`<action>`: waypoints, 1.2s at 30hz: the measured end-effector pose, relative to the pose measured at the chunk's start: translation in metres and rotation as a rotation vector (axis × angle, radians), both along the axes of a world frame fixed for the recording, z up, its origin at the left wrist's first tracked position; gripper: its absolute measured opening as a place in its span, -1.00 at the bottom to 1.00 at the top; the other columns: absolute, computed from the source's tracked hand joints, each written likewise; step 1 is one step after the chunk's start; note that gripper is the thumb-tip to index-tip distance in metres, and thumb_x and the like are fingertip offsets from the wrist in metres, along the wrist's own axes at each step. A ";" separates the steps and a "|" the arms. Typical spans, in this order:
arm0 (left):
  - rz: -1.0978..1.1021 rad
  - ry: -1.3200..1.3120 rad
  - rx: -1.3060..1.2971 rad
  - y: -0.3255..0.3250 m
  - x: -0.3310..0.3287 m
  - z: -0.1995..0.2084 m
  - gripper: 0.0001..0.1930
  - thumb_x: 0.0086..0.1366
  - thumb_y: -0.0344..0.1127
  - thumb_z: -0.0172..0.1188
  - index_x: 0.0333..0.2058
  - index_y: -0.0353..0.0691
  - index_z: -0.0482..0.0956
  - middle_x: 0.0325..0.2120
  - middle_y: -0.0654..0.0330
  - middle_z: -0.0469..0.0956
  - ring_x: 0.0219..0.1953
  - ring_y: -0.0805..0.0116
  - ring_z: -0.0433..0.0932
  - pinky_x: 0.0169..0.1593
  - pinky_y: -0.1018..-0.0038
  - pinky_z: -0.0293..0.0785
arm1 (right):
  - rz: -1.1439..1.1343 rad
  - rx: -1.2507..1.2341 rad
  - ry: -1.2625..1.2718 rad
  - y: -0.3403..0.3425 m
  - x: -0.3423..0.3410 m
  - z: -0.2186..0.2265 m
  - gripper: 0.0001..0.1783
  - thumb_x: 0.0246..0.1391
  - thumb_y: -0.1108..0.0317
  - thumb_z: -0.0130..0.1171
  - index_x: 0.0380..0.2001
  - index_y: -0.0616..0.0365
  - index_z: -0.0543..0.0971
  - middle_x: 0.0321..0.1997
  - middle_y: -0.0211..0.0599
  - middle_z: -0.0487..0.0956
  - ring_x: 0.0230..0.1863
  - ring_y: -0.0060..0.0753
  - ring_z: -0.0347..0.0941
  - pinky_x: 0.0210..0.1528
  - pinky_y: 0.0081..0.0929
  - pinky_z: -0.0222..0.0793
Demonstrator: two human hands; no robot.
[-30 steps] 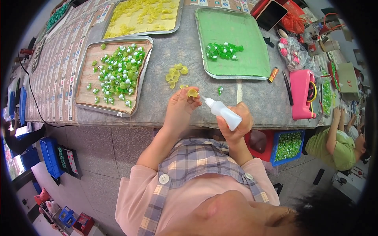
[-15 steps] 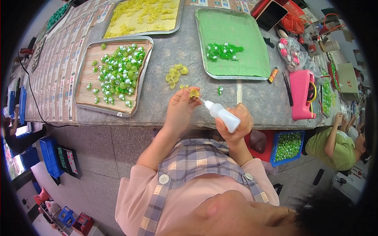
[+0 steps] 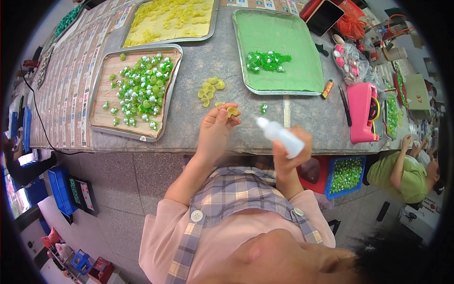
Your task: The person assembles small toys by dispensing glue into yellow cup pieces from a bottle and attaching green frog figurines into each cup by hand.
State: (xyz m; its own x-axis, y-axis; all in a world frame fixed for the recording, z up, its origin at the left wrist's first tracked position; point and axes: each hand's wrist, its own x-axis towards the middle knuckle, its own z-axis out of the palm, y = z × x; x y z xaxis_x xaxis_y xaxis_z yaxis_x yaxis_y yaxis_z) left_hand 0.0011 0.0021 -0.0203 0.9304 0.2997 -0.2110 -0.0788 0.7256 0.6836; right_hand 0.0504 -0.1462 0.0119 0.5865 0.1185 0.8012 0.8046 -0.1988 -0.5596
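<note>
Between the fingertips of my left hand (image 3: 216, 125) is a small yellow cup-shaped piece (image 3: 232, 111), its hollow facing up and toward me. My right hand (image 3: 294, 150) is wrapped round a white squeeze bottle (image 3: 282, 137), whose thin nozzle points up and left, apart from the yellow piece and blurred by motion. Several more yellow cup pieces (image 3: 208, 89) lie loose on the table just beyond my left hand. A single small green figure with a white eye-like ball (image 3: 264, 109) rests past the bottle's tip.
At the left stands a tray (image 3: 97, 94) of green-and-white figures, with a tray of yellow pieces (image 3: 165, 19) behind it. A green-lined tray (image 3: 302, 71) sits at the right, near a pink tape dispenser (image 3: 362, 113). A blue crate (image 3: 347, 175) is below the table edge; a person in green (image 3: 397, 175) sits farther right.
My right hand has drawn the squeeze bottle away to the right, so its nozzle has left the yellow cup piece. My left hand still holds that piece, almost unmoved.
</note>
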 end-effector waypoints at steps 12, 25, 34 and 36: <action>0.037 -0.002 -0.116 0.011 0.005 -0.008 -0.71 0.18 -0.22 -0.07 -0.24 -0.32 0.38 -0.43 0.20 0.44 -0.43 0.55 0.40 -0.29 0.60 0.40 | -0.244 0.383 0.699 -0.102 0.081 -0.030 -0.62 -0.23 0.53 0.17 -0.24 0.30 0.38 -0.30 -0.31 0.43 -0.30 -0.53 0.36 -0.23 -0.63 0.28; 0.096 -0.048 -0.140 0.027 0.013 -0.003 -0.71 0.17 -0.22 -0.05 -0.23 -0.32 0.38 -0.43 0.20 0.42 -0.43 0.53 0.39 -0.28 0.58 0.41 | -0.339 0.284 0.655 -0.139 0.109 -0.056 -0.58 -0.20 0.50 0.15 -0.22 0.32 0.27 -0.33 -0.25 0.43 -0.26 -0.44 0.36 -0.22 -0.56 0.27; 0.031 -0.017 -0.170 0.012 0.012 -0.004 -0.72 0.19 -0.22 -0.07 -0.25 -0.32 0.38 -0.44 0.20 0.43 -0.43 0.54 0.39 -0.28 0.60 0.40 | -0.057 -0.514 0.175 -0.036 0.040 -0.025 -0.75 -0.35 0.48 0.18 -0.45 0.18 0.47 -0.39 -0.31 0.44 -0.32 -0.30 0.33 -0.29 -0.46 0.23; 0.026 -0.014 -0.164 0.010 0.011 -0.004 -0.72 0.19 -0.22 -0.08 -0.25 -0.32 0.38 -0.44 0.21 0.43 -0.43 0.55 0.39 -0.28 0.61 0.40 | 0.001 -0.553 0.179 -0.021 0.039 -0.033 -0.73 -0.36 0.46 0.18 -0.43 0.16 0.48 -0.41 -0.33 0.44 -0.34 -0.30 0.32 -0.32 -0.46 0.24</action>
